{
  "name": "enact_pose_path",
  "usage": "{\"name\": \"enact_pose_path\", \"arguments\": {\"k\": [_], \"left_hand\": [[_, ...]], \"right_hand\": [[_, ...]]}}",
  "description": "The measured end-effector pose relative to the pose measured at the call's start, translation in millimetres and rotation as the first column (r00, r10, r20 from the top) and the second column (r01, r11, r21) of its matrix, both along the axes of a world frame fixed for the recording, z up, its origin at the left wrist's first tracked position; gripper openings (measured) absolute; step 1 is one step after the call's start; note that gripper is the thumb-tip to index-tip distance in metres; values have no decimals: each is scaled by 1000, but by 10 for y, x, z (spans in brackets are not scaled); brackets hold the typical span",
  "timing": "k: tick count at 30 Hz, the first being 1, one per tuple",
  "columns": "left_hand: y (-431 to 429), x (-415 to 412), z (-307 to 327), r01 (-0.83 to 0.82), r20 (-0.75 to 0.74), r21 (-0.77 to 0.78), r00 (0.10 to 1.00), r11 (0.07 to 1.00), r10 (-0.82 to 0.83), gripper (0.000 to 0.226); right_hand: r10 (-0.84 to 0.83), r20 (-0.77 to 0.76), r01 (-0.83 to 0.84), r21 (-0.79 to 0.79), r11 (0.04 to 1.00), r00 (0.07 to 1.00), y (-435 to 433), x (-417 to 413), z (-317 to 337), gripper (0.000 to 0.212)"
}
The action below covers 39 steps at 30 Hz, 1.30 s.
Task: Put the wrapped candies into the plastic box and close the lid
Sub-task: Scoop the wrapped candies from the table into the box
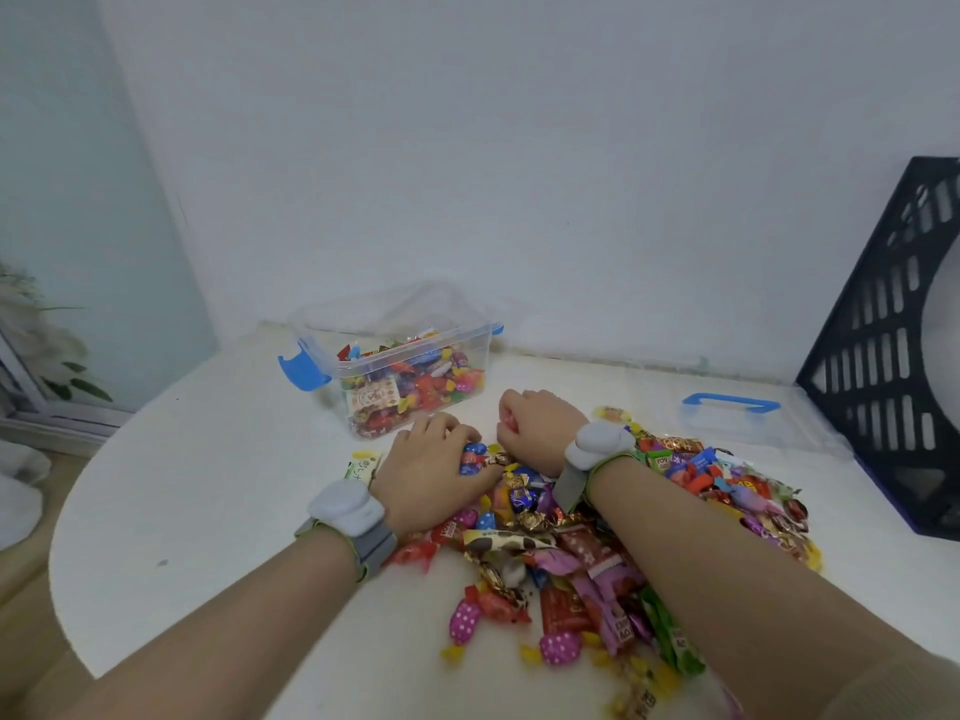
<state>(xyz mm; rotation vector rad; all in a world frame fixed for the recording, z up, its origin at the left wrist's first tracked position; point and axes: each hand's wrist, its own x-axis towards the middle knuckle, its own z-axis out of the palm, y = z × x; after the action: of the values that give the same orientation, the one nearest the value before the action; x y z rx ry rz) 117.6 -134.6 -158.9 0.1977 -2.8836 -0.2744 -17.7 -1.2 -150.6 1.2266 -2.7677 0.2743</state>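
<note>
1. Head view: white counter (208, 485), with a big loose pile of wrapped candies (571, 553) at the front centre and right.
2. Plastic box (317, 337) behind the pile, more to the left, uncovered and partly filled with candies; blue latch (304, 368) hanging open at its left end.
3. Clear lid (743, 428) with a blue handle, lying flat on the counter at the right, well apart from the box.
4. Left grip (431, 470) at the far edge of the pile, fingers curled over a few candies, blue wrappers showing under the fingertips.
5. Right grip (535, 428) just beside it, clenched around candies, a red wrapper visible inside the fist.
6. Black slotted rack (883, 356) standing at the far right.
</note>
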Motion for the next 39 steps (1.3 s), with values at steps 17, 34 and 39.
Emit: {"name": "enact_pose_path", "arguments": {"k": [17, 34, 39], "left_hand": [[48, -332, 349, 28, -223, 82, 975, 996, -9, 27], [-1171, -785, 1401, -327, -103, 497, 897, 804, 429, 44], [-1339, -769, 1302, -350, 168, 349, 936, 869, 309, 37]], "right_hand": [[-299, 99, 314, -375, 872, 949, -135, -198, 227, 51], [-150, 372, 394, -769, 504, 916, -1618, -620, 1238, 59], [-7, 472, 364, -669, 648, 881, -1747, -647, 1048, 47]]}}
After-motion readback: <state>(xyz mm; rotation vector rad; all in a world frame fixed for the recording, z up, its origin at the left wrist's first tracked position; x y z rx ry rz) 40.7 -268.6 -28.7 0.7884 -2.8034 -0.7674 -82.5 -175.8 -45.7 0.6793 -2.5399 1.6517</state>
